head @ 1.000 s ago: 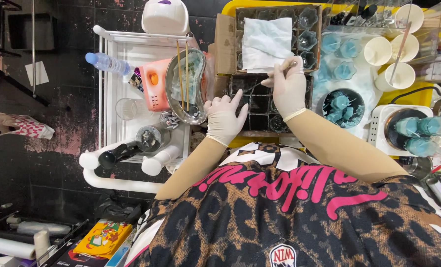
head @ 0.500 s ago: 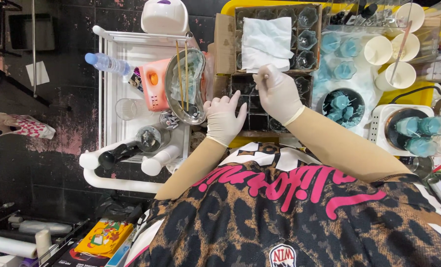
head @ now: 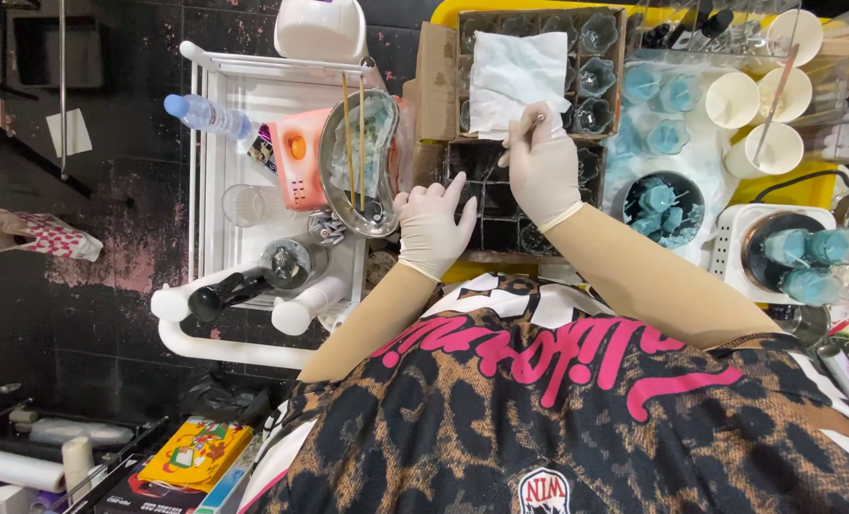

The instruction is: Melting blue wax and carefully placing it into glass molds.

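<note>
I am working down into the dark divided box (head: pixel 501 205) at the near edge of the yellow table (head: pixel 444 14), probing one of its cells. My right hand (head: pixel 542 164) is pinched shut around a thin metal tool (head: pixel 524 128), wrist bent, tip angled into the box. My left hand (head: pixel 434 224) lies flat, fingers spread, holding nothing, steadying the box's left edge beside the kidney-shaped steel dish (head: pixel 358 162). Next I judge the tip needs careful aim into one cell.
</note>
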